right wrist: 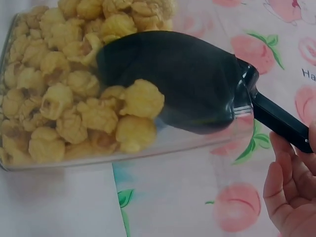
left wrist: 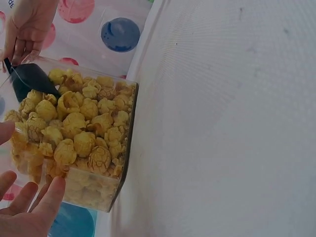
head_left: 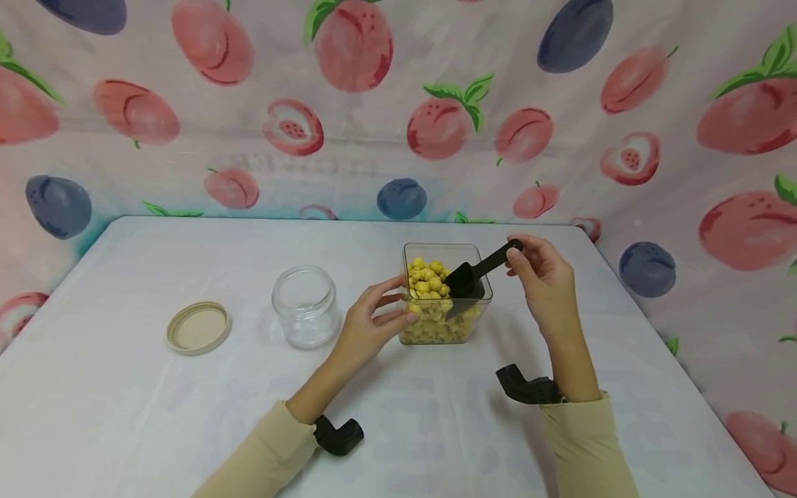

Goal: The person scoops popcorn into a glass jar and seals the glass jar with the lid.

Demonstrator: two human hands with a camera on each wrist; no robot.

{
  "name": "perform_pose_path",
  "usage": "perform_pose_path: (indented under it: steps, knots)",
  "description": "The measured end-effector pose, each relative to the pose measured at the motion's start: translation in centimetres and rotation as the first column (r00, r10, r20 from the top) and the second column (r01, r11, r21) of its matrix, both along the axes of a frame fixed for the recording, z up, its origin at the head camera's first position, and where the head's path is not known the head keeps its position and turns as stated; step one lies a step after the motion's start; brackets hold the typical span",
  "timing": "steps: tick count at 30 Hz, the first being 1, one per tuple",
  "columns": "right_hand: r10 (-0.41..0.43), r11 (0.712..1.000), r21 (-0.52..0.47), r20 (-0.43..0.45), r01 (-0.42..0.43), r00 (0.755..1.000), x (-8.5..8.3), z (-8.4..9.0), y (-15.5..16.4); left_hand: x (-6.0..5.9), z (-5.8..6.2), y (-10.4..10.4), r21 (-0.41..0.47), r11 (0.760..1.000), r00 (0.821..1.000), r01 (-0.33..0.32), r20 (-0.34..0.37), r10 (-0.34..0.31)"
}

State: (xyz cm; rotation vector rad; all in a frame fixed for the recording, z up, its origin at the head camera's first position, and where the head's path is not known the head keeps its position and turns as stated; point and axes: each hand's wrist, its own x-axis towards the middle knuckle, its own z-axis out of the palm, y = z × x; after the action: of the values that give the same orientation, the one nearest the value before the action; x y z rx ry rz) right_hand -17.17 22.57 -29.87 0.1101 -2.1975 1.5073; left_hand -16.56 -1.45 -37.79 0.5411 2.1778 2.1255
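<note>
1. One clear square tub (head_left: 446, 325) stands right of the table's middle, filled with yellow popcorn (head_left: 427, 277), too many pieces to count.
2. One black scoop (head_left: 474, 274) dips into the tub's right side, its bowl among the top pieces and its handle slanting up and to the right.
3. The right hand (head_left: 540, 277) pinches the handle's end between thumb and fingertips; in the right wrist view its fingers curl just under the handle.
4. The left hand (head_left: 371, 325) rests against the tub's left wall, fingers spread and nearly straight, the tips touching the plastic.
5. One empty glass jar (head_left: 306, 306), lid off, stands just left of the left hand.
6. One round beige lid (head_left: 199, 328) lies flat farther left, apart from the jar.
7. Both sit on a white table (head_left: 124, 415). A fruit-print cloth (head_left: 349, 111) hangs at the far and right sides.
8. In the right wrist view, letters "Ha" show at the cloth's edge, the rest cut off. No labels can be read on the tub, jar or scoop.
9. Two beige sleeves (head_left: 268, 456) and two black wrist mounts (head_left: 525, 387) show near the person.
</note>
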Motion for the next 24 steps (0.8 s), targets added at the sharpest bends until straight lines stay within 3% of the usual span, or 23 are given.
perform_pose_path:
  steps: [6, 11, 15, 24]
  knots:
    - [-0.005, 0.996, -0.092, 0.061, 0.011, 0.998, 0.1, 0.2, 0.6, 0.0, 0.1, 0.0, -0.003, 1.0, 1.0, -0.005, -0.006, 0.005]
    - [0.119, 0.97, -0.22, 0.065, -0.102, 0.991, 0.2, 0.2, 1.6, 0.0, -0.1, 0.0, 0.001, 1.0, 1.0, -0.005, -0.002, 0.005]
    - [0.211, 0.96, -0.206, 0.087, -0.189, 0.974, 0.2, -0.2, 2.7, 0.1, -0.1, 0.0, -0.003, 1.0, 1.0, -0.01, -0.001, 0.01]
    - [0.297, 0.936, -0.232, 0.126, -0.263, 0.946, -0.1, -1.0, 4.1, 0.2, 0.0, 0.0, 0.009, 1.0, 1.0, -0.003, -0.009, 0.003]
